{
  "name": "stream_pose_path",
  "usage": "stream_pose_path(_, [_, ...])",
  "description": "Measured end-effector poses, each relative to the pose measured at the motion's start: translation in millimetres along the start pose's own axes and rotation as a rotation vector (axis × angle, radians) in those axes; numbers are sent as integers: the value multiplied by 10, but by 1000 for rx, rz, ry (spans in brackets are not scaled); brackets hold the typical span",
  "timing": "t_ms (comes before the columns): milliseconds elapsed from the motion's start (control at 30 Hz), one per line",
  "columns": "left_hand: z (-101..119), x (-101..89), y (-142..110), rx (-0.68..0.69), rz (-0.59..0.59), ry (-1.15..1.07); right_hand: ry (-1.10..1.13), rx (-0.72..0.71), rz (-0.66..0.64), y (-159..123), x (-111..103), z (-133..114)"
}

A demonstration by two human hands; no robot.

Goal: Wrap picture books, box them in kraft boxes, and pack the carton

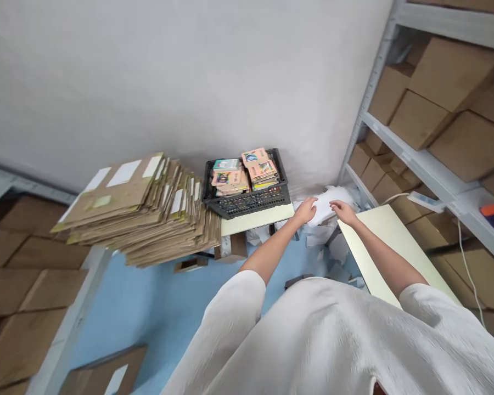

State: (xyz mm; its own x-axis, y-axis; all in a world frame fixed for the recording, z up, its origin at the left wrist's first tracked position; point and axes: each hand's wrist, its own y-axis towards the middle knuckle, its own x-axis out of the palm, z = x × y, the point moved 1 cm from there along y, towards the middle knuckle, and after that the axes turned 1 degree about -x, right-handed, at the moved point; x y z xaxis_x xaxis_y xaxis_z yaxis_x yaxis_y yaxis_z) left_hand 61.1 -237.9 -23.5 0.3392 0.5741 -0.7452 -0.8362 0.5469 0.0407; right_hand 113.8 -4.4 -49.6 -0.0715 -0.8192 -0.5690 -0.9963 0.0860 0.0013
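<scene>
- As the head view shows, left hand (306, 210), loosely bent, gripping nothing visible.
- Right hand (343, 212), near it, half-open, likewise unladen.
- Crumpled white sheeting (331, 197), between and beyond both; contact cannot be told.
- Black crate (251, 202), left of both hands, bearing card packs (265, 171).

This looks like a stockroom or small warehouse packing area. At the right of the frame, grey metal shelving (453, 26) carries tiers of brown cardboard boxes (456, 71); more boxes line a similar rack (69, 329) along the left edge. A tall stack of flattened cartons (123, 200) with white labels and tape leans left of centre, beside a black plastic crate (247, 203) of colourful printed packets (226, 178). Crumpled white sheets (331, 202) lie right of centre, above a plain blue floor (115, 307).
</scene>
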Motion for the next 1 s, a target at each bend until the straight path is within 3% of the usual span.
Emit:
stream_pose_path(300, [-867,-912,-191,-163,277,4,-68,-268,-195,1051,851,-786])
stream_pose_path(500, [-1491,-1494,-32,-187,339,26,-102,-351,-156,1755,1421,-1262])
stream_pose_path(667, [-1927,-1893,168,-172,313,84,-189,-432,-138,2165,1792,-1580])
stream_pose_path(800, [-2115,-2054,265,-178,257,149,-310,-400,-87,2331,1987,-1685])
stream_pose_path(1000, [-2207,-2021,307,-135,178,227,-498,-342,-118,2346,2103,-1670])
